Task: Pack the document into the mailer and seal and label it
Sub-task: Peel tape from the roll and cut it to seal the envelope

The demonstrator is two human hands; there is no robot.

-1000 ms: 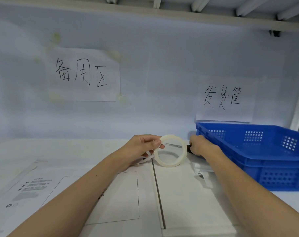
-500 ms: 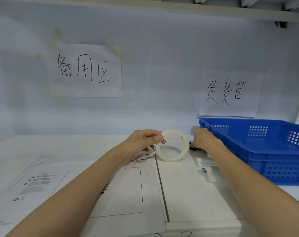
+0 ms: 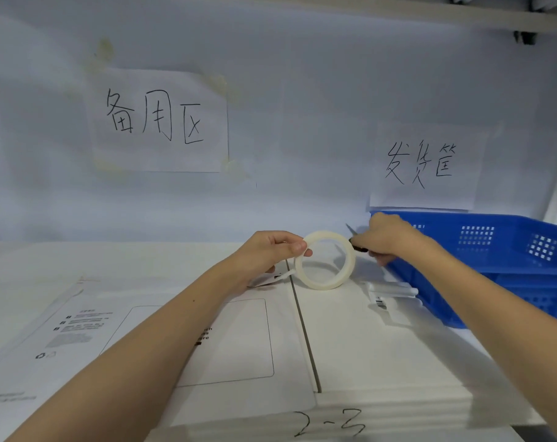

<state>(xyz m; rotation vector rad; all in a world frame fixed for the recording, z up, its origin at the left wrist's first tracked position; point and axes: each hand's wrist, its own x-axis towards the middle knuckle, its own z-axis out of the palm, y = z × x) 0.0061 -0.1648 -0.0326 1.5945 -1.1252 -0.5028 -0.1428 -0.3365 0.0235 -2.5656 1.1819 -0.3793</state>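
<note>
Counting one tape roll [image 3: 325, 260], one blue crate [image 3: 494, 250], two paper signs [image 3: 161, 121].

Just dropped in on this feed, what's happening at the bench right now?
A person is sealing a mailer. The left hand pinches a tape roll upright, a strip running from it down toward the mailer. The right hand grips scissors beside the roll, by the blue crate. The strip looks uncut.

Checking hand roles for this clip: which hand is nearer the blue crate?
Right. The right hand sits at the blue crate's near-left corner, gripping a dark-handled tool; the left hand is farther left, pinching the tape roll.
</note>
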